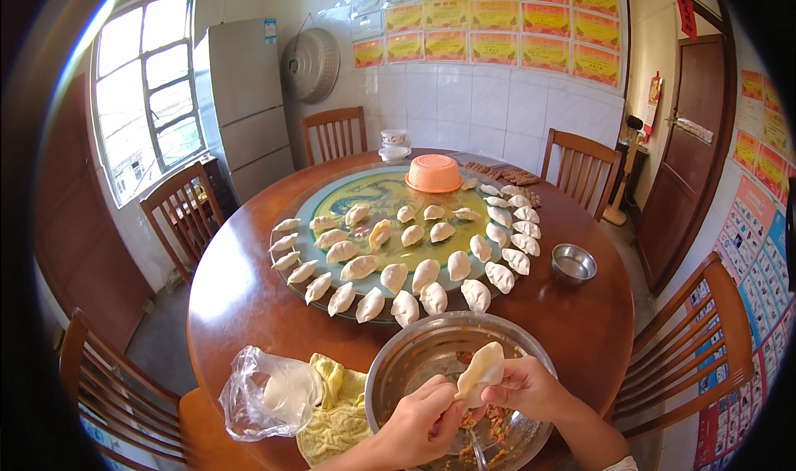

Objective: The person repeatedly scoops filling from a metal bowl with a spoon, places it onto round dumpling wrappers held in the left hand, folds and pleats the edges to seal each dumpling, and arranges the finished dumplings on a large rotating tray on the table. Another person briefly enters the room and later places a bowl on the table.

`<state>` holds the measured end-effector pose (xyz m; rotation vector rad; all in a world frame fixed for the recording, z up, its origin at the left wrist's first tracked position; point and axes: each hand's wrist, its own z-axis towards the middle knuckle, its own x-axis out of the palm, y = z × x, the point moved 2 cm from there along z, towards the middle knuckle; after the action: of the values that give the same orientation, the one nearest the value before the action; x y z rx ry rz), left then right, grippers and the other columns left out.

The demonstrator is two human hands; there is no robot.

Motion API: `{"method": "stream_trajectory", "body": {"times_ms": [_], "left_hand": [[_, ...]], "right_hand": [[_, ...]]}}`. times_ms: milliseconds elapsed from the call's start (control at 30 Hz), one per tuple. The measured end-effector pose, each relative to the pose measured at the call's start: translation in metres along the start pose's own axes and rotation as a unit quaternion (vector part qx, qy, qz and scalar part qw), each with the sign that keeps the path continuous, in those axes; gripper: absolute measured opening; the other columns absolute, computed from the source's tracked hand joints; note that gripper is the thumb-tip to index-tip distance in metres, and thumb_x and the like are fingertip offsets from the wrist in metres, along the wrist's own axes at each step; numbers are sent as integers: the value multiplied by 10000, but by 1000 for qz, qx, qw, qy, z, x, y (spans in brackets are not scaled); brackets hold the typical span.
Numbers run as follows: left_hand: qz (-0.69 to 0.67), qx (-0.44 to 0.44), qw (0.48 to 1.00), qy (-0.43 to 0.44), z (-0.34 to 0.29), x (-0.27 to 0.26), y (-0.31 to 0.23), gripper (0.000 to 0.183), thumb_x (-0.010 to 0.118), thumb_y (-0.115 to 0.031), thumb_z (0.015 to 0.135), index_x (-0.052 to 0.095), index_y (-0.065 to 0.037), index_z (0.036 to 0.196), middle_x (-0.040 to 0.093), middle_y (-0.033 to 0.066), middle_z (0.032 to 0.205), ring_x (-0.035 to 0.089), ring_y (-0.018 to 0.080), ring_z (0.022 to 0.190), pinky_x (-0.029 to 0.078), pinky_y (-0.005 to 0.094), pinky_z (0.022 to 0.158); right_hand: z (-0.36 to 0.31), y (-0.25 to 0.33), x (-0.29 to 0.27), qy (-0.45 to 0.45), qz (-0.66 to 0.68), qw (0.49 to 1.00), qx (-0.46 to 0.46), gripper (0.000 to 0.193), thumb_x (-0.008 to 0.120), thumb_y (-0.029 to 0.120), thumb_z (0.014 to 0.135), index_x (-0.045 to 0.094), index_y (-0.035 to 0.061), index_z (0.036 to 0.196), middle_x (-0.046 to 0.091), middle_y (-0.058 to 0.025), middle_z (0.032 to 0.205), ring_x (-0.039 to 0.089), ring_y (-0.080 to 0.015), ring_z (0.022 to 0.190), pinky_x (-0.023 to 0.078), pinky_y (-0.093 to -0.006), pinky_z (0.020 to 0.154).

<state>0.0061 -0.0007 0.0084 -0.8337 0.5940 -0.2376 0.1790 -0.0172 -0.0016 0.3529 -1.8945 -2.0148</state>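
Over a large steel mixing bowl (pixel 383 370), both my hands pinch one pale, folded dumpling (pixel 481 375). My left hand (pixel 421 421) grips its lower left end with thumb and bent fingers. At its right edge, the fingers of my right hand (pixel 527 388) close on the dough. Below them, reddish minced filling (pixel 499 425) lies in the bowl with a metal spoon (pixel 479 450) standing in it. Beyond the bowl, several shaped dumplings (pixel 359 268) sit in curved rows on a round glass turntable (pixel 332 191).
Left of the bowl lie a clear plastic bag (pixel 269 392) with white dough wrappers and a yellow cloth (pixel 338 413). A small metal bowl (pixel 574 264) stands right. An orange basket (pixel 434 173) and stacked bowls (pixel 395 143) are farther back. Wooden chairs (pixel 680 347) surround the round table (pixel 240 297).
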Motion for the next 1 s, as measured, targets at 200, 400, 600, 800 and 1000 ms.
{"method": "stream_trajectory", "body": {"times_ms": [200,400,600,800,1000], "left_hand": [[-33,-25,999,23,-1,-7,-1,156,507,18,836,455,18,689,439,91,608,421,204,520,349,311,473],[-26,4,999,48,-1,-3,2,152,503,-12,852,514,31,706,505,106,651,481,225,560,373,307,489],[-23,46,994,92,0,-10,4,170,516,-49,851,518,34,703,514,117,630,488,263,580,398,327,525],[49,55,994,77,3,-8,4,140,505,-22,844,506,33,715,502,124,638,484,285,607,410,353,554],[9,69,996,54,1,-5,-4,194,498,-29,854,466,33,673,461,143,613,444,295,577,393,374,541]], "right_hand": [[-2,0,-1,-3,2,1000,-27,300,575,211,877,561,-21,1066,633,-72,916,623,-130,787,496,-250,721],[-2,-1,-2,0,14,999,-35,306,572,214,880,559,-23,1072,635,-76,913,623,-127,780,494,-252,714],[-4,-1,-2,-6,-29,999,-34,298,605,238,858,597,-13,1018,647,-52,834,602,-97,739,481,-237,684],[-3,2,0,35,-233,970,-55,312,663,326,799,642,51,944,610,-43,681,526,-81,598,431,-245,587],[-5,5,1,56,-232,969,-56,312,659,330,799,638,48,930,587,-49,646,523,-105,580,428,-249,585]]}}
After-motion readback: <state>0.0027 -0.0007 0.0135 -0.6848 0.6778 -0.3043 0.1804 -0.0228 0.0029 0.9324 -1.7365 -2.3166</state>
